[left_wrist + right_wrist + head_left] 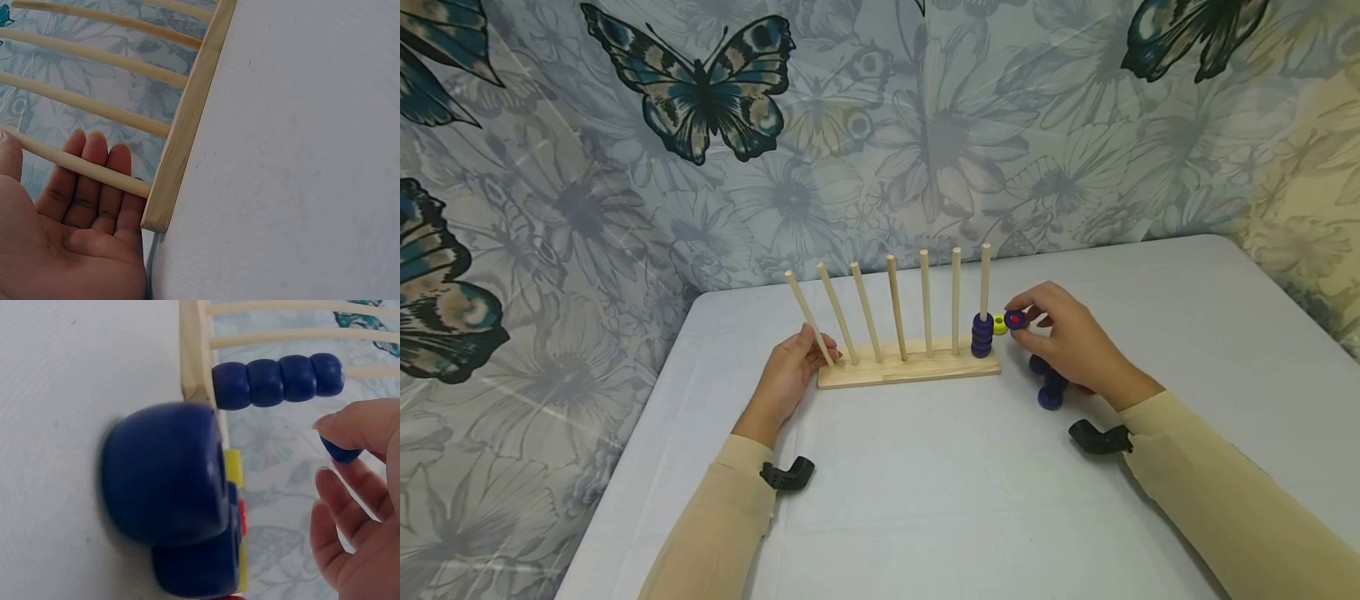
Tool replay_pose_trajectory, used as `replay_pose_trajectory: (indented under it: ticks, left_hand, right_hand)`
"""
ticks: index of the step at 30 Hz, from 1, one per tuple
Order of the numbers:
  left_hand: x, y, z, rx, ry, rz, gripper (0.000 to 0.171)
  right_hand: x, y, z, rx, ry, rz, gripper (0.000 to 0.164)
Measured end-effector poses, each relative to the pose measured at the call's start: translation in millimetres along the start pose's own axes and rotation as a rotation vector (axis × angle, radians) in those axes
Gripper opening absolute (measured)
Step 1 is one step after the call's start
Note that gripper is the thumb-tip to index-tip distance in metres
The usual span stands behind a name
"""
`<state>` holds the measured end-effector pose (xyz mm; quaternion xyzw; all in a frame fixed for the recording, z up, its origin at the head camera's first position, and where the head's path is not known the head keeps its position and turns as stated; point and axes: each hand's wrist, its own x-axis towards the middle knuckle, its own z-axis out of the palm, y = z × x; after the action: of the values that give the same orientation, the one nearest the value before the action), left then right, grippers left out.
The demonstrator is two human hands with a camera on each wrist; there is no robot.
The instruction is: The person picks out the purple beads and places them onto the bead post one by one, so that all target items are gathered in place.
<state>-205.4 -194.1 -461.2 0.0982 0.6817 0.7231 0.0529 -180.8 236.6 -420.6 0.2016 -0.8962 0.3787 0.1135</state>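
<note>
As the right hand (1071,337) pinches a dark-blue round bead (340,451), the left hand (87,244) lies extended.
Pale round wooden peg (94,169) crosses its fingers, presumably for steadying.

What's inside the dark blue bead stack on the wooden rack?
A pale round wooden peg rises out of the four dark blue rounded beads; its lower part, inside, is covered.

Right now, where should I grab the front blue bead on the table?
Pinch the front blue bead by its rounded sides, probably from the near side: it seems to lie flat with its hole up, and another blue bead sits close behind.
</note>
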Motion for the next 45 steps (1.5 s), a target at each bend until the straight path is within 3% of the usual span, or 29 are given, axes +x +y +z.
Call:
replay_pose_trajectory:
  ticks: [21,45]
  left_hand:
    - [0.4,-1.3,-0.5,0.008,-0.007,-0.001,0.062]
    - [0.6,-0.5,-0.3,-0.009,-0.001,-0.003,0.061]
  right_hand:
    - [0.5,-24.8,-6.2,0.009,0.047,-0.031,0.037]
    - [0.2,-46.4,-10.4,0.062,0.132,-0.141,0.039]
